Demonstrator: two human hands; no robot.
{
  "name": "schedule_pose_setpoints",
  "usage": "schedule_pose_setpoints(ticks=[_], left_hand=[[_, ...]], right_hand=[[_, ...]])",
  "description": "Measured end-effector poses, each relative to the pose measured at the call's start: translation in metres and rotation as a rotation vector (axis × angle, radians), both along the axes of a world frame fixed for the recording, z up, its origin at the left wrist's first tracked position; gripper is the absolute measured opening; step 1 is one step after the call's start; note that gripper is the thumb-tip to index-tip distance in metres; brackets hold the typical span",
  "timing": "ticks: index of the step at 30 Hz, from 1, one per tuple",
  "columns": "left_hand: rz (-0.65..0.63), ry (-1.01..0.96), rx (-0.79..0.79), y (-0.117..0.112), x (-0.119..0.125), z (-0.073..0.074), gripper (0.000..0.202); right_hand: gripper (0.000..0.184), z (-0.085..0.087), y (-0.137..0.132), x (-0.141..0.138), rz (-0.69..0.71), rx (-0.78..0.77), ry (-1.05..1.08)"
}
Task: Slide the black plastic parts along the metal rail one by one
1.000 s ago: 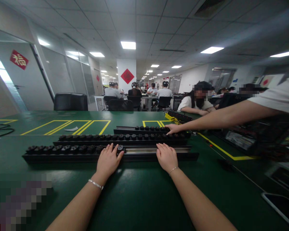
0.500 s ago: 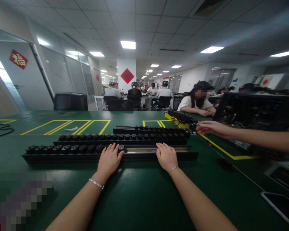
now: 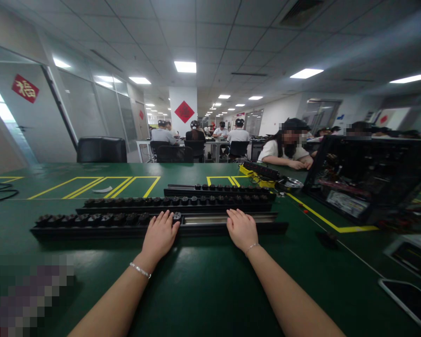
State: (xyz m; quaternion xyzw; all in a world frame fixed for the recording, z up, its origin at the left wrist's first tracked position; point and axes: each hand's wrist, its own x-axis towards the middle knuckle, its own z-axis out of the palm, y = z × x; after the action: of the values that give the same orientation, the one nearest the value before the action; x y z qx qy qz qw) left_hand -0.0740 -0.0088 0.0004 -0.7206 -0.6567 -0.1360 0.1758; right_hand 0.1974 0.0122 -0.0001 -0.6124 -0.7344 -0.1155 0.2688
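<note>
My left hand (image 3: 160,238) lies palm down on the nearest long black rail (image 3: 91,232), fingers stretched out, beside a round black socket module (image 3: 177,216). Farther right on the same rail, my right hand (image 3: 243,230) rests flat with extended fingers. Neither hand is gripping anything. Between them runs a bare metallic channel (image 3: 208,219); left of my left hand, a row of black socket modules (image 3: 94,219) fills the rail. Behind it stand a second socket-lined rail (image 3: 126,210) and a shorter third one (image 3: 177,192). My palms hide parts of the nearest rail.
An open black computer case (image 3: 347,201) stands at the right. Yellow trays with a black strip (image 3: 263,171) and cables sit toward the back, near a seated co-worker (image 3: 284,152). A phone-like device (image 3: 407,299) lies front right, a black cable (image 3: 0,191) far left.
Another person's arm, which reached in from the right over the table, has gone from view, uncovering the computer case and a round metallic item. My hands have stayed in place.
</note>
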Motion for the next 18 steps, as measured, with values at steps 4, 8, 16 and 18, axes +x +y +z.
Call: schedule_pose_setpoints(ticks=[4, 8, 16, 18], left_hand=[[-0.001, -0.008, -0.010, -0.0002, 0.0010, -0.0002, 0.057], [0.003, -0.016, -0.006, -0.0014, 0.0027, -0.0004, 0.056], [-0.005, -0.027, -0.001, -0.0017, 0.0033, -0.0008, 0.055], [-0.010, -0.034, 0.004, -0.0017, 0.0037, -0.0011, 0.055]], right_hand=[[0.042, -0.0001, 0.0003, -0.0002, -0.002, 0.000, -0.003], [0.042, -0.0002, 0.0004, -0.0003, -0.004, -0.009, 0.000], [0.043, 0.0006, -0.0011, -0.0011, -0.009, -0.023, 0.004], [0.043, 0.0011, -0.0015, -0.0012, -0.008, -0.022, 0.006]])
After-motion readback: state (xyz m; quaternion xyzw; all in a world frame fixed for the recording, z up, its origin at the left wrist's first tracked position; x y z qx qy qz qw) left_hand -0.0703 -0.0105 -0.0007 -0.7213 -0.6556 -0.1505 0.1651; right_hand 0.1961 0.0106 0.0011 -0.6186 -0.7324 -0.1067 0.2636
